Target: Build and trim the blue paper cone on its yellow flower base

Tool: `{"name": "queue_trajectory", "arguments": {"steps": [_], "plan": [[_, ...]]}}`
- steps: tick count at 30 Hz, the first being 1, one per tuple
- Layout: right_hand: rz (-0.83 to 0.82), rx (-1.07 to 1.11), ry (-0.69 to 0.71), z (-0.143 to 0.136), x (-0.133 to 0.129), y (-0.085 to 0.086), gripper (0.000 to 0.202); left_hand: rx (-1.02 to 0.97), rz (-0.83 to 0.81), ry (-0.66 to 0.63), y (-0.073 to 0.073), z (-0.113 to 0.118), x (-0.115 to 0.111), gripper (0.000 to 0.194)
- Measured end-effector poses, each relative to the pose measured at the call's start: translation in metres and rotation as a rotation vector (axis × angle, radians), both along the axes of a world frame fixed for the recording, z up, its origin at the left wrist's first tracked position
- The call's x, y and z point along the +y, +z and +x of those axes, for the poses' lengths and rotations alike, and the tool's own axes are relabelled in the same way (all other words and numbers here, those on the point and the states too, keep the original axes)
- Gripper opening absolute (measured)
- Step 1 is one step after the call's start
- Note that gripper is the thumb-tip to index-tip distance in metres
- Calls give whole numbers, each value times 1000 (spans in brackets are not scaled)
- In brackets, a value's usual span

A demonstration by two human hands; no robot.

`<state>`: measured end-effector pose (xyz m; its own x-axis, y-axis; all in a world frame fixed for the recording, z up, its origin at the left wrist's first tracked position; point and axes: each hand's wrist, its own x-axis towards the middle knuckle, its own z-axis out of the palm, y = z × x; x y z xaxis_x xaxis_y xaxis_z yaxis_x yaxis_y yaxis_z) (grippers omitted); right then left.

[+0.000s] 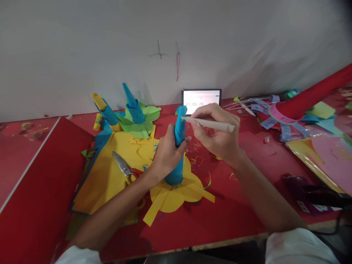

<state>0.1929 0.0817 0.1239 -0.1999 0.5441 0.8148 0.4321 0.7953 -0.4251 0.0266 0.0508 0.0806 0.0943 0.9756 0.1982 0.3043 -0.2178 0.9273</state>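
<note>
My left hand (172,148) is wrapped round a blue paper tube (179,126) that stands up from a yellow flower-shaped paper base (176,201) with strips sticking out. Between the thumb and fingers of my right hand (220,134) is a pale rolled-paper stick (211,124), its thin end touching or nearly touching the tube's upper part. Left of my left hand, scissors (122,164) lie partly open on yellow paper sheets (101,179), their handles partly hidden by my forearm.
Behind stand a blue tube on a green paper flower (136,126) and a blue-and-yellow tube (107,112). A glue stick (97,121) is beside them. A tablet (201,99) showing a timer leans on the wall. To the right are a red cone (310,96) and a purple pouch-like item (298,187).
</note>
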Motion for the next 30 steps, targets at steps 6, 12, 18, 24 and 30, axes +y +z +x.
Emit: {"name": "queue_trajectory", "arguments": {"steps": [6, 12, 18, 24, 30], "plan": [[-2, -3, 8, 1, 1, 0, 9, 45, -28, 6, 1, 0, 0, 21], [-9, -6, 5, 1, 1, -2, 10, 11, 17, 2, -3, 0, 1, 19], [11, 2, -19, 0, 0, 1, 11, 5, 35, -5, -8, -1, 1, 17], [-8, -4, -14, 1, -1, 3, 10, 9, 23, -5, -6, -1, 0, 15], [12, 24, -36, 0, 0, 2, 9, 6, 12, 5, -3, -1, 0, 16]]}}
